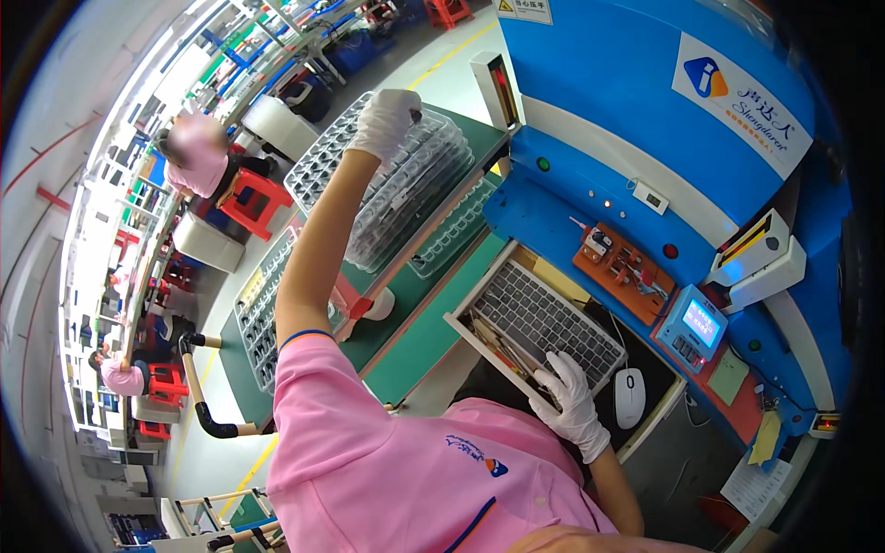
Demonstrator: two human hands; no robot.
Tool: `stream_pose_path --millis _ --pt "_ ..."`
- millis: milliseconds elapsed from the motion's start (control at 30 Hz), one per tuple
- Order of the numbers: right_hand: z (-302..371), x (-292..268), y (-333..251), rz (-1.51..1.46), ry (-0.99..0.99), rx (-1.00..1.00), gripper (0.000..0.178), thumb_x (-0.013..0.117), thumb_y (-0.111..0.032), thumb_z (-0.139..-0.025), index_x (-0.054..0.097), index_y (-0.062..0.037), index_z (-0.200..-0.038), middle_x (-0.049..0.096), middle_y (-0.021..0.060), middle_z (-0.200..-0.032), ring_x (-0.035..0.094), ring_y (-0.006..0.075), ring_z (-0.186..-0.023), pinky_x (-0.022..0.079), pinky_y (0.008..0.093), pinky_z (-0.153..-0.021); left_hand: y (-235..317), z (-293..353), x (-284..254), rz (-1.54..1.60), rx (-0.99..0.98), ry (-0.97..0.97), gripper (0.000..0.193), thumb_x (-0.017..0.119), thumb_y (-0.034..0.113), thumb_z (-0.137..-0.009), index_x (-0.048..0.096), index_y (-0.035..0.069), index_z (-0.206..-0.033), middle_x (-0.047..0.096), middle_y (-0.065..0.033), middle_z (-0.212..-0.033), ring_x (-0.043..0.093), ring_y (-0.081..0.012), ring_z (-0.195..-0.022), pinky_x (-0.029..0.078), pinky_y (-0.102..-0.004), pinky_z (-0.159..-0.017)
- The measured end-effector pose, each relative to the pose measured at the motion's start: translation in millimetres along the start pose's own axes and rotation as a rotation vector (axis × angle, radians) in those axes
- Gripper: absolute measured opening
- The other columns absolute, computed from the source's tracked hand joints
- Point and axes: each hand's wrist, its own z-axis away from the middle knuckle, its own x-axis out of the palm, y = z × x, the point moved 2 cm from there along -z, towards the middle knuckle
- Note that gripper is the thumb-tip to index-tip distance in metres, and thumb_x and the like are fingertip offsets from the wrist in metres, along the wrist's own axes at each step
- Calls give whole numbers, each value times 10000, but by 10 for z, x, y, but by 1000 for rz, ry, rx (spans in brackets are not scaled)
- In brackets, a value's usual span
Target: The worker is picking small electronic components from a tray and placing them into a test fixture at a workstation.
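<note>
My left hand (383, 124), in a white glove, reaches up and out over a stack of clear plastic trays (406, 198) on the green bench. Its fingers are closed, and a small dark part (416, 116) shows at the fingertips. Small black pieces sit in the pockets of the top tray. My right hand (570, 407), also gloved in white, lies with fingers stretched out at the lower edge of a grey keyboard (544, 309) in an open drawer (479, 336). Beside it is a white mouse (630, 398).
A blue machine (608, 83) stands at right, with an orange fixture (622, 272) and a small screen box (691, 324) on its ledge. Another tray of parts (261, 323) rests on the bench's left side. Co-workers in pink sit at far left near red stools (255, 201).
</note>
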Motion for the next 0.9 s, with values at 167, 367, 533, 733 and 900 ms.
stream_pose_path --millis 167,367,533,733,900 --pt "22 27 28 14 18 -8 485 755 -216 -814 585 -48 -1236 481 200 -1389 444 407 -1294 385 485 -1076 -69 -32 -6 75 26 -42 176 614 121 -818 747 124 -935 705 -156 -894 688 -327 -844 535 -394 -753" --pt "15 11 39 11 31 -6 434 748 -187 -815 602 -42 -1197 518 192 -1336 491 394 -1247 417 477 -1044 -184 -106 -51 -12 182 -167 221 645 178 -802 727 132 -1003 706 -151 -940 683 -335 -883 537 -411 -783" --pt "29 16 41 -7 62 -7 415 748 -143 -806 606 -44 -1183 552 166 -1282 534 359 -1196 438 460 -1008 -74 -128 -41 -8 43 -189 227 695 164 -811 721 95 -1026 713 -142 -929 695 -290 -878 540 -375 -812" --pt "9 19 33 -53 48 -9 402 750 -131 -800 604 -42 -1164 563 154 -1237 544 352 -1167 442 457 -999 -32 -86 -65 -78 60 -138 212 724 131 -785 745 105 -994 722 -121 -922 700 -261 -876 547 -343 -822" --pt "10 5 -22 -47 27 18 532 780 -166 -789 593 -112 -1284 461 167 -1398 469 361 -1277 404 451 -1064 -31 -63 -100 13 -48 -195 196 735 120 -791 763 105 -984 741 -78 -972 705 -227 -898 551 -332 -848"
